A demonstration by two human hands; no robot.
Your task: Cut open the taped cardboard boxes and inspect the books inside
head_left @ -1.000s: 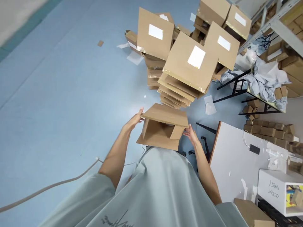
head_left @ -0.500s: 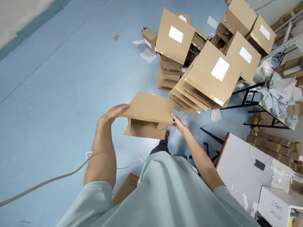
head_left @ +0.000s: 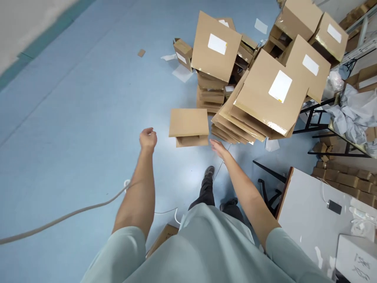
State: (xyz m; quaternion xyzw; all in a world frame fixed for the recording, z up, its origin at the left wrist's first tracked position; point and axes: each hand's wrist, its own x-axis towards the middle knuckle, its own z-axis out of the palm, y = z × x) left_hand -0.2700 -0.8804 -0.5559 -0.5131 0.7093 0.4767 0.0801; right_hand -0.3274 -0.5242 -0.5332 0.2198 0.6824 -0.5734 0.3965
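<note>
1. That cord (head_left: 82, 208) runs right by your left forearm; swing the arm and it could snag.
2. Your left hand (head_left: 148, 138) looks half curled with nothing visible in it, well apart from the right. Can't tell how tightly it's closed.
3. The open cardboard box (head_left: 189, 122) is between your hands; can't tell if it's landed. Uneven contact could tip it.
4. Your right hand (head_left: 218, 147): fingers out, empty, near the box. A stray brush could nudge it.
5. Uneven box stack (head_left: 259, 90) on the far right: bump it and layers might slide.

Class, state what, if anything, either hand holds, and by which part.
Nothing is visibly held: the left hand and right hand are both apart from the box between them.
</note>
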